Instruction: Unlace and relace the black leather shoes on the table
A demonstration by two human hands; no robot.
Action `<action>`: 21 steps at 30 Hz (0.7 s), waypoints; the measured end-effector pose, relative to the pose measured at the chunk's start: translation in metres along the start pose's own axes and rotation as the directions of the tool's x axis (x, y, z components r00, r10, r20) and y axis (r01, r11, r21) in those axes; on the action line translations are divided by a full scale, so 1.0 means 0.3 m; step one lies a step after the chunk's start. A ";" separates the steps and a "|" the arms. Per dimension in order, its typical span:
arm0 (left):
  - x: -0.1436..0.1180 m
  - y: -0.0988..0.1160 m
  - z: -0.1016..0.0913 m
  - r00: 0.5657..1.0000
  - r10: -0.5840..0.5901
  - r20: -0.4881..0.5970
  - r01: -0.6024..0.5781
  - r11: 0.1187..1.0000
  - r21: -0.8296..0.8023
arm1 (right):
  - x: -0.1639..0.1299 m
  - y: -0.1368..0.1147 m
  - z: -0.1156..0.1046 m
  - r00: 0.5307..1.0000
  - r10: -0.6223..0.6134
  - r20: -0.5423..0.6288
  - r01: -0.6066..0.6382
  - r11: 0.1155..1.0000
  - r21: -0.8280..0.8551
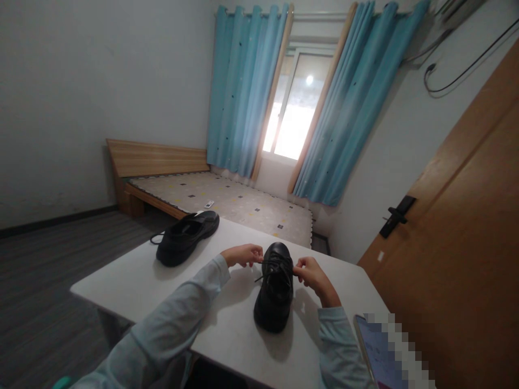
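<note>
hands (279, 267) on smooth black shoe's (274, 294) laces (272, 268)

A white counter (133, 281) carries two black shoes, one near (274, 294), one far left (186, 237), and a phone (379, 354).

Both shoes are plain black: the near shoe (274, 292) at lower centre of the frame, black laces (272, 268) included, and the far shoe (187, 236) left of it. The tabletop (133, 281) is white. Pale blue-grey sleeves (174, 319) cover the arms. At upper centre, the curtains (247, 92) are turquoise with small dark specks. The mattress (227, 201) is beige, dotted with yellow and dark squares. The door (466, 243) at right is orange-brown wood.
</note>
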State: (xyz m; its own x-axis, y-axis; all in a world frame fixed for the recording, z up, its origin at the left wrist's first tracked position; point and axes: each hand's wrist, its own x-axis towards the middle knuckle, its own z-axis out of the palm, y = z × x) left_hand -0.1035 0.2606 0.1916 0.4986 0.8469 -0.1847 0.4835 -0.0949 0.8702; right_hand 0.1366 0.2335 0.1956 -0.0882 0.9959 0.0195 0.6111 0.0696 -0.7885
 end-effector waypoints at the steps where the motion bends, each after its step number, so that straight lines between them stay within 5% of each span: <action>1: 0.003 -0.002 0.001 1.000 0.003 -0.004 -0.003 1.000 0.006 | 0.001 0.001 0.001 1.000 0.000 0.001 0.000 1.000 -0.002; 16: 0.041 -0.020 0.010 0.985 0.095 -0.147 -0.085 0.993 0.076 | 0.019 -0.004 -0.017 0.999 -0.045 -0.007 0.045 0.999 0.031; 21: 0.039 -0.007 -0.007 0.869 0.241 -0.432 -0.175 0.966 0.187 | -0.005 -0.037 -0.037 0.983 -0.162 -0.084 0.172 0.977 0.128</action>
State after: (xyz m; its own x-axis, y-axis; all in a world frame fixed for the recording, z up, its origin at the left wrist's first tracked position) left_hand -0.1002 0.2717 0.1886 0.2395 0.9390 0.2468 0.5146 -0.3383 0.7879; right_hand 0.1385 0.2319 0.2111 -0.1196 0.9728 0.1983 0.4815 0.2315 -0.8453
